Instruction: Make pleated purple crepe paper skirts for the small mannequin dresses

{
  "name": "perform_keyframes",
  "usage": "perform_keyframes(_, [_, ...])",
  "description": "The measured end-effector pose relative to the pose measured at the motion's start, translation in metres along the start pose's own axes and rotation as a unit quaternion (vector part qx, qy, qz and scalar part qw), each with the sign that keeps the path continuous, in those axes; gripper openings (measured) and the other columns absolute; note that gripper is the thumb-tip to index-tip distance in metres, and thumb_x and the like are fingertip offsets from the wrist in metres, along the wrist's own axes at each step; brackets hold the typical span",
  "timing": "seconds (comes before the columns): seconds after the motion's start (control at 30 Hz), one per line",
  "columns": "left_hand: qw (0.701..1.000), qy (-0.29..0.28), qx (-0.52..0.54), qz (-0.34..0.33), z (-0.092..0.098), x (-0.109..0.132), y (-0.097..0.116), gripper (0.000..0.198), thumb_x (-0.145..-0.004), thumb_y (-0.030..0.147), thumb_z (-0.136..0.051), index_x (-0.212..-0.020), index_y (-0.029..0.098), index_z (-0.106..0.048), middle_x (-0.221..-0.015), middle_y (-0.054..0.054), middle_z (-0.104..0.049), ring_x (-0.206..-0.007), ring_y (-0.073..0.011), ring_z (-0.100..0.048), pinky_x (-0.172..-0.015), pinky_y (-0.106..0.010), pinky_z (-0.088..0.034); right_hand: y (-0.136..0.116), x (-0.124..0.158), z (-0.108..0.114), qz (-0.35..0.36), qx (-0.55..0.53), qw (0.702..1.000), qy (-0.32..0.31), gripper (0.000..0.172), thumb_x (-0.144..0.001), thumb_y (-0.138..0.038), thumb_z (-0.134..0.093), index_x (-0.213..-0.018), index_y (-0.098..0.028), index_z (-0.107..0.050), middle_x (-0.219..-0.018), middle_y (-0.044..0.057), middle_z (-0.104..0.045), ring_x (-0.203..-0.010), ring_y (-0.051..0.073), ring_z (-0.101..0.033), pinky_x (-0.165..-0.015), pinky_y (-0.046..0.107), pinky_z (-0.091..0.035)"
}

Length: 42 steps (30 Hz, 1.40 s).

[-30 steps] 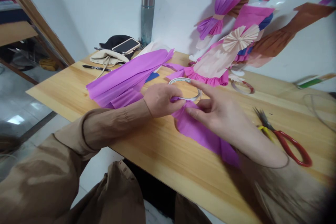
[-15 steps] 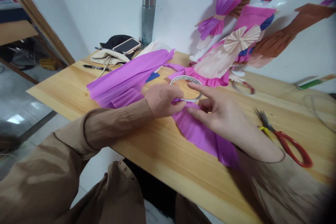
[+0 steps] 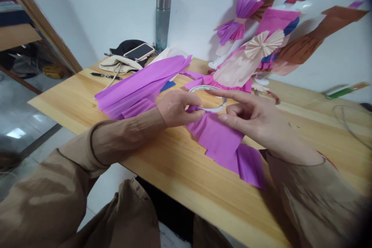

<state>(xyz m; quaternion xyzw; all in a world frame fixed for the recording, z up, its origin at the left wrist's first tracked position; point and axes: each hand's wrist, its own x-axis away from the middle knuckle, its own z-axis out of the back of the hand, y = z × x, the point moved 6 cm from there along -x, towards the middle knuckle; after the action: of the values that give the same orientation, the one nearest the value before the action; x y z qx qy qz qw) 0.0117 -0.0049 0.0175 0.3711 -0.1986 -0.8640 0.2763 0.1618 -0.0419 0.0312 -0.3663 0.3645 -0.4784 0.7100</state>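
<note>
A strip of purple crepe paper (image 3: 223,145) lies on the wooden table (image 3: 180,170), pleated at its near-left end. My left hand (image 3: 178,108) pinches that gathered end between thumb and fingers. My right hand (image 3: 255,118) hovers just to the right of it, index finger stretched out over a white tape ring (image 3: 216,106), thumb and other fingers curled above the paper, holding nothing I can see. Both arms wear tan sleeves.
A larger purple crepe sheet (image 3: 139,85) lies behind my left hand. A paper dress figure (image 3: 255,46) in pink, purple and brown leans on the wall. A steel flask (image 3: 162,19), a phone (image 3: 139,51) on a cloth bag and a pen (image 3: 106,75) sit at back left.
My right hand has lifted off the purple strip and shifted right, now covering the red scissors. The strip lies a little flatter. My left hand keeps its pinch.
</note>
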Motion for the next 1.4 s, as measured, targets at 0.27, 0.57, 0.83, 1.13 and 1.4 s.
perform_keyframes(0.27, [0.997,0.012,0.040,0.061,0.002,-0.001,-0.004,0.020,-0.076,0.023,-0.060,-0.057,0.015,-0.059,-0.050,0.006,-0.040,-0.051,-0.0065,-0.034,-0.050,-0.022,-0.026,-0.004,0.003,0.021,-0.007,-0.010,0.997,0.071,0.037,-0.074,-0.055,-0.074,-0.086,-0.024,-0.057,-0.062,-0.002,-0.059,-0.053,0.013,-0.052,-0.045,0.026,-0.035])
perform_keyframes(0.57, [0.991,0.024,0.012,0.132,0.004,0.001,-0.008,0.023,-0.074,0.024,-0.059,-0.053,0.016,-0.052,-0.050,0.005,-0.037,-0.052,-0.0072,-0.034,-0.050,-0.023,-0.025,-0.010,0.005,-0.003,0.014,0.197,0.974,0.113,0.021,-0.077,-0.036,-0.067,-0.065,-0.020,-0.059,-0.059,0.000,-0.058,-0.052,0.013,-0.049,-0.050,0.028,-0.037])
perform_keyframes(0.83, [0.993,0.018,-0.017,0.118,0.002,0.001,-0.008,0.022,-0.074,0.025,-0.059,-0.054,0.016,-0.055,-0.050,0.005,-0.039,-0.053,-0.0078,-0.036,-0.051,-0.023,-0.027,-0.011,0.013,-0.003,0.056,0.213,0.961,0.167,0.008,-0.078,-0.023,-0.066,-0.070,-0.021,-0.064,-0.064,0.002,-0.065,-0.056,0.015,-0.056,-0.054,0.030,-0.043])
perform_keyframes(1.13, [0.995,0.003,-0.025,0.097,-0.002,0.002,-0.005,0.024,-0.077,0.026,-0.059,-0.055,0.015,-0.057,-0.051,0.004,-0.045,-0.053,-0.0080,-0.039,-0.052,-0.023,-0.030,-0.022,0.014,-0.011,0.109,0.219,0.960,0.138,0.009,-0.082,-0.018,-0.063,-0.075,-0.024,-0.066,-0.072,0.003,-0.071,-0.064,0.018,-0.062,-0.060,0.033,-0.048])
perform_keyframes(1.4, [0.996,0.005,-0.015,0.091,-0.001,0.002,-0.003,0.022,-0.077,0.025,-0.059,-0.057,0.015,-0.060,-0.051,0.004,-0.047,-0.052,-0.0074,-0.039,-0.050,-0.022,-0.028,-0.011,0.012,-0.008,0.085,0.216,0.959,0.162,0.008,-0.080,-0.023,-0.067,-0.073,-0.022,-0.064,-0.068,0.002,-0.068,-0.060,0.017,-0.060,-0.056,0.031,-0.044])
